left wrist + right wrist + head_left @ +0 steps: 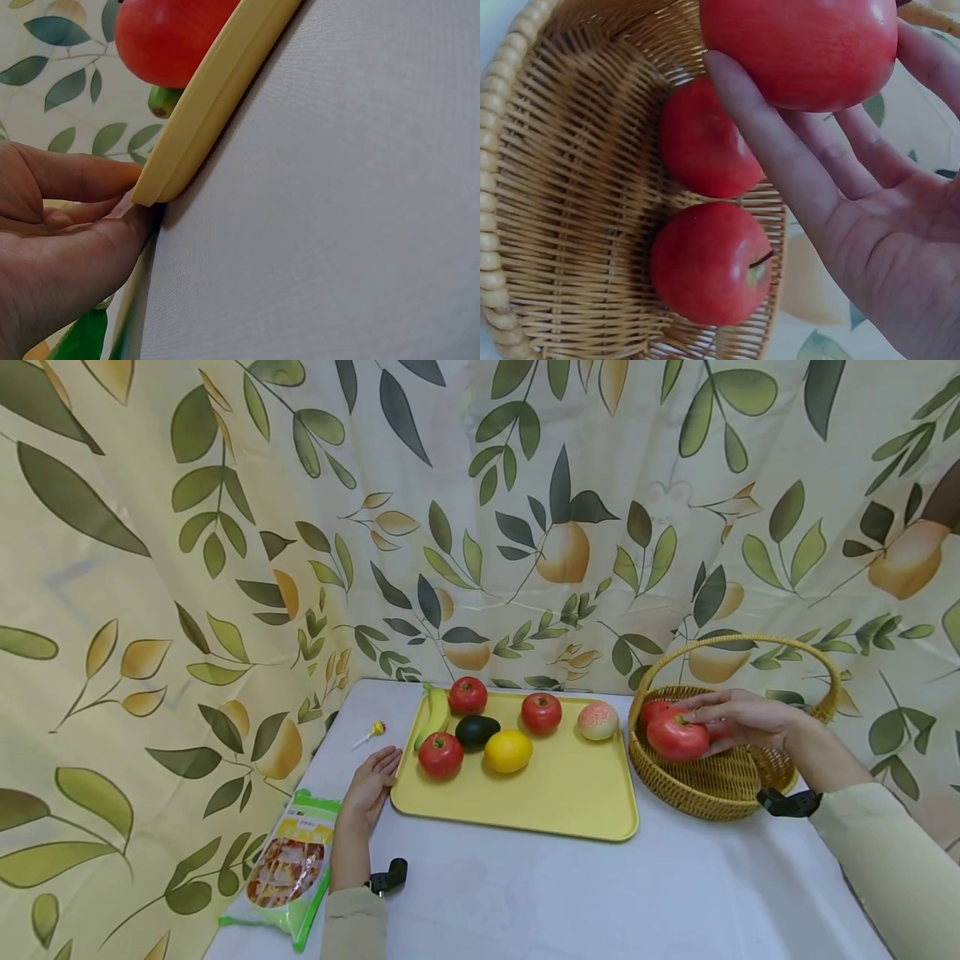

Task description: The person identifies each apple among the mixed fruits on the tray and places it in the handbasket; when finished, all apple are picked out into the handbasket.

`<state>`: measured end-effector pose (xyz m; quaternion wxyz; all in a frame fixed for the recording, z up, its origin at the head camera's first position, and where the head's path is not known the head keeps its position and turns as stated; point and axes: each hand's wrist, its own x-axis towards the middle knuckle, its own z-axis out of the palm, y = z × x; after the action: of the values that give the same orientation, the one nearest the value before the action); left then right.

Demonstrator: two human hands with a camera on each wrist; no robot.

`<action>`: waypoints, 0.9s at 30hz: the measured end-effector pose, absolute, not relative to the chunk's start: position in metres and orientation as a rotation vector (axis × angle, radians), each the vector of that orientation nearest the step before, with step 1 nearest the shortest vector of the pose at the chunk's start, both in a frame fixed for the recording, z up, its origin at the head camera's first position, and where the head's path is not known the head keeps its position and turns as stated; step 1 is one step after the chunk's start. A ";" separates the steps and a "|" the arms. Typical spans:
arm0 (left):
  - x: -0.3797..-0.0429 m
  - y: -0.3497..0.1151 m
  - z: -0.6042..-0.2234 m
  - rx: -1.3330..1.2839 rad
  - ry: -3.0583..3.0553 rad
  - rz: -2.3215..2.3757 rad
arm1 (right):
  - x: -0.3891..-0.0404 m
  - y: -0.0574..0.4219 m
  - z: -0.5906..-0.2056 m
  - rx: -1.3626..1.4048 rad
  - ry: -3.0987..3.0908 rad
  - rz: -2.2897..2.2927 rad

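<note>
My right hand (738, 718) holds a red apple (677, 735) over the wicker basket (693, 806), fingers and thumb curved around it. In the right wrist view, two more red apples (709, 262) lie in the basket below the held one. My left hand (367, 785) rests on the table beside the yellow tray (517, 828). Its fairly straight fingers touch the tray's left edge, as the left wrist view shows. On the tray lie bananas (435, 718), several red fruits (541, 714), a dark avocado (477, 732), a lemon (507, 751) and a pale pink peach (597, 721).
A lollipop (370, 734) lies left of the tray. Near the table's left edge is a green and white food bag (288, 868). The basket's tall handle (738, 640) arches over it. A leaf-patterned curtain (480, 527) hangs behind and to the left of the white table (510, 893).
</note>
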<state>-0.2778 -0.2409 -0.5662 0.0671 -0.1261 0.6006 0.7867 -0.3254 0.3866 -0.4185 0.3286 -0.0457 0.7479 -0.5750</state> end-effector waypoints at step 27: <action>-0.278 -0.242 -0.566 -0.354 1.817 2.373 | -0.341 0.384 -0.441 0.020 1.892 -1.450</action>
<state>-0.2783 -0.2421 -0.5661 0.0659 -0.1175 0.6024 0.7867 -0.3414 0.3845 -0.4413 0.3700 0.0077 0.7373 -0.5652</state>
